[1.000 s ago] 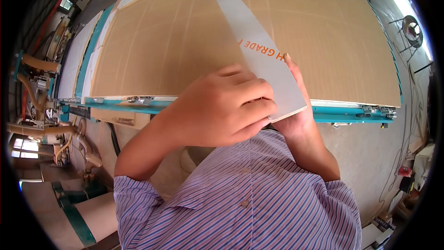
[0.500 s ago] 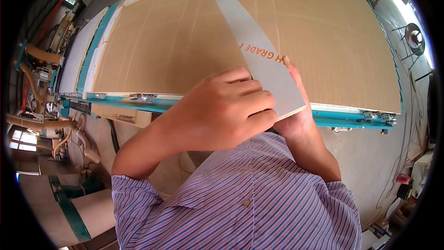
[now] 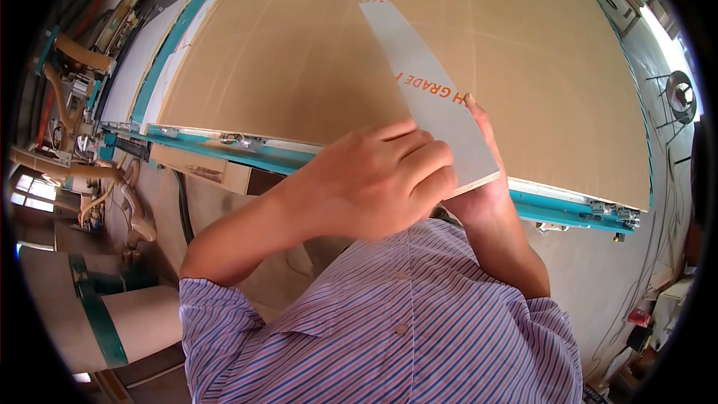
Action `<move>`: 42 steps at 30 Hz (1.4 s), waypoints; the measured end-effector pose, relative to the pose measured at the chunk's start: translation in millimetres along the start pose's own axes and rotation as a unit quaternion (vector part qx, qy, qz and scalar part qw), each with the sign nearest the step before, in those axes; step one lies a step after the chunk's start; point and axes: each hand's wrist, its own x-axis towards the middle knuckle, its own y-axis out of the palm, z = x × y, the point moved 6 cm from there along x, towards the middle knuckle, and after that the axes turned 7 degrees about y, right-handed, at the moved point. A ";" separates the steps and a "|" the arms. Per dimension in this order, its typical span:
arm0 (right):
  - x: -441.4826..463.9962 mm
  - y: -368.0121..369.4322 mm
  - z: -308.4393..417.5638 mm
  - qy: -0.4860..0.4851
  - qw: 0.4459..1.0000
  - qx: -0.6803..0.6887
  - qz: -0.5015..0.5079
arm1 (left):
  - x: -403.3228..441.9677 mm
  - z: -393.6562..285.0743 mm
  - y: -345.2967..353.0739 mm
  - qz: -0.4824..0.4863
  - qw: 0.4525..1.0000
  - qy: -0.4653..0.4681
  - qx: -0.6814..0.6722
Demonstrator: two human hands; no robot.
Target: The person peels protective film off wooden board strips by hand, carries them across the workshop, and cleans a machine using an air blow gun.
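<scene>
Head view: grey strip was held over the brown sheet, its near end by the sheet's near edge. Right hand clamped on strip; left hand curled against it, can't tell if gripping. Teal rail ran along the sheet's near edge.

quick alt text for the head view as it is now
Grey board strip with "GRADE" upside down in orange, held from beneath by a person's right hand, left hand curled over its near left edge. Behind it, a large brown panel rests on a teal frame.
</scene>
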 end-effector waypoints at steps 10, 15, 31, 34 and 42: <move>19.1 19.3 -30.9 0.008 1.000 -0.013 -0.007 | -42.6 21.8 -18.0 -0.041 0.988 -0.095 -0.110; 30.4 25.6 -55.5 0.042 0.999 -0.028 0.012 | -64.2 16.3 -25.5 -0.005 0.991 -0.104 -0.086; 77.6 92.2 -175.2 0.123 0.983 -0.106 0.086 | -186.6 11.1 -88.4 -0.058 0.987 -0.128 0.076; 90.2 111.9 -199.3 0.132 0.983 -0.120 0.045 | -213.0 18.0 -104.4 -0.086 0.975 -0.148 0.141; 129.5 136.5 -256.3 0.219 0.960 -0.133 0.110 | -292.9 42.9 -145.6 -0.035 0.912 -0.332 0.239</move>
